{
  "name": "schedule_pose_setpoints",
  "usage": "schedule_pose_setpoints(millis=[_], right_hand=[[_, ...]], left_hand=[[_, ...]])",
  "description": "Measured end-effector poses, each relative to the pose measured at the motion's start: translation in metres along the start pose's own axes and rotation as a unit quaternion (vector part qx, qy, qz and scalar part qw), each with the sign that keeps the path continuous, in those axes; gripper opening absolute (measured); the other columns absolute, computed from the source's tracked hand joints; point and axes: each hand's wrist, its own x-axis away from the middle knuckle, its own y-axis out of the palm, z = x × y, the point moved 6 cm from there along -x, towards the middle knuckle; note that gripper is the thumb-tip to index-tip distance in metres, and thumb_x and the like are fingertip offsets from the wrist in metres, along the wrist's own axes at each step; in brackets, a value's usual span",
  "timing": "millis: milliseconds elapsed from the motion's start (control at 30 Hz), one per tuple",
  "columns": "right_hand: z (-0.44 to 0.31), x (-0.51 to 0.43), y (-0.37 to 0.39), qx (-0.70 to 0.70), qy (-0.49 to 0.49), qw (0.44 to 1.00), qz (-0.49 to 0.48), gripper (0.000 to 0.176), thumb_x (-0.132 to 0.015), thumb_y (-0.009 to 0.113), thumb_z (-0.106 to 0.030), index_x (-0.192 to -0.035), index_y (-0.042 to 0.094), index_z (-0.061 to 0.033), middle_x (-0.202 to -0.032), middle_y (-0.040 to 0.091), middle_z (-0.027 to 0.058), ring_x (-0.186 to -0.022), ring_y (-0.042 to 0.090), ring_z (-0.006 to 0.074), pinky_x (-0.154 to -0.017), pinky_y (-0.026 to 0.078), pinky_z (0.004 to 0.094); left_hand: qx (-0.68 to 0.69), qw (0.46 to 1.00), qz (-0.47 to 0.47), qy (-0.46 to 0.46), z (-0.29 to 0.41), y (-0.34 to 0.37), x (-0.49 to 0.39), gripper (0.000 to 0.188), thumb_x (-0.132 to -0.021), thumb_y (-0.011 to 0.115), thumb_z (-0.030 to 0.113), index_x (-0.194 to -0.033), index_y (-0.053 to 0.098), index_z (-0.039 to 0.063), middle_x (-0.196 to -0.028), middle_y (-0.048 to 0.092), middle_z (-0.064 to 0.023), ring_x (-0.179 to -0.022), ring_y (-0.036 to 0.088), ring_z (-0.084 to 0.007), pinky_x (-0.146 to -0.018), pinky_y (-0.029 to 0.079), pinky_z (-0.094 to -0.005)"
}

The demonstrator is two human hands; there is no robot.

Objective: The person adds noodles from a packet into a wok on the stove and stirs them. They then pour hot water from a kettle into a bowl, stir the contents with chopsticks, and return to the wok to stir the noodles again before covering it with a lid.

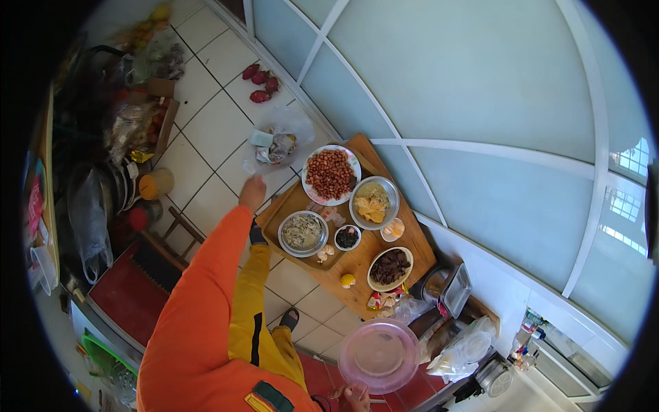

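Observation:
My left hand (252, 193), at the end of an orange sleeve, is stretched out beside a wooden table. Just beyond it stands a container lined with a clear plastic bag (278, 141), with scraps and wrappers inside. The fingers are blurred, and I cannot tell whether they hold anything. Low in the view, my right hand (356, 397) grips the rim of a translucent pink plastic basin (380, 355). On the table are a plate of reddish-brown nuts (329, 172), a metal bowl of pale shreds (302, 233) and another metal bowl with yellow and pale food (374, 203).
The wooden table (329, 280) also bears a bowl of dark pieces (389, 269), a small bowl of dark bits (347, 238), peeled citrus (393, 229) and a yellow citrus fruit (348, 280). Several dragon fruits (260, 78) lie on the floor. A wooden stool (180, 232) stands left.

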Motion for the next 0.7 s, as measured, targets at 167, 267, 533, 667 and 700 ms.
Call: schedule_pose_setpoints(millis=[167,267,533,667,700], right_hand=[[-0.013,0.000,0.016,0.048,-0.050,0.996,-0.062,0.036,-0.090,0.065,-0.030,-0.118,0.061,-0.0072,-0.097,0.061,0.0097,-0.085,0.060,0.0168,-0.081,0.050,0.0328],[-0.022,0.002,0.027,0.108,-0.095,0.983,-0.118,0.039,-0.090,0.066,-0.032,-0.121,0.062,-0.0078,-0.099,0.061,0.0096,-0.087,0.060,0.0167,-0.083,0.050,0.0328],[-0.051,0.016,0.061,0.393,-0.341,0.805,-0.285,0.036,-0.089,0.069,-0.028,-0.118,0.063,-0.0067,-0.080,0.056,0.0022,-0.067,0.055,0.0120,-0.061,0.048,0.0262],[-0.051,0.052,0.076,0.485,-0.381,0.705,-0.352,0.022,-0.094,0.060,-0.018,-0.084,0.055,-0.0002,-0.058,0.054,0.0043,-0.051,0.052,0.0122,-0.053,0.046,0.0277],[-0.045,0.061,0.081,0.475,-0.385,0.687,-0.391,0.023,-0.095,0.060,-0.019,-0.082,0.055,-0.0005,-0.056,0.052,0.0030,-0.049,0.050,0.0111,-0.052,0.045,0.0269]], left_hand=[[0.112,0.969,-0.205,-0.084,-0.017,0.005,0.179,0.036,-0.098,0.047,0.032,-0.084,0.063,0.004,-0.079,0.064,-0.0142,-0.077,0.062,-0.0309,-0.076,0.048,-0.0408],[0.140,0.927,-0.308,-0.162,0.041,-0.038,0.289,0.052,-0.103,0.037,0.041,-0.082,0.068,0.005,-0.086,0.067,-0.0106,-0.083,0.063,-0.0234,-0.084,0.048,-0.0352],[0.423,0.847,-0.298,-0.119,0.161,-0.123,0.410,0.041,-0.103,0.044,0.034,-0.130,0.052,0.004,-0.094,0.064,-0.0082,-0.090,0.063,-0.0142,-0.077,0.049,-0.0258],[0.338,0.932,-0.129,0.031,0.181,-0.172,0.472,0.042,-0.102,0.046,0.033,-0.136,0.049,0.008,-0.083,0.063,-0.0057,-0.076,0.063,-0.0134,-0.066,0.049,-0.0289],[0.342,0.937,-0.074,0.023,0.178,-0.184,0.493,0.041,-0.102,0.046,0.032,-0.136,0.048,0.009,-0.080,0.062,-0.0053,-0.072,0.063,-0.0137,-0.064,0.048,-0.0299]])
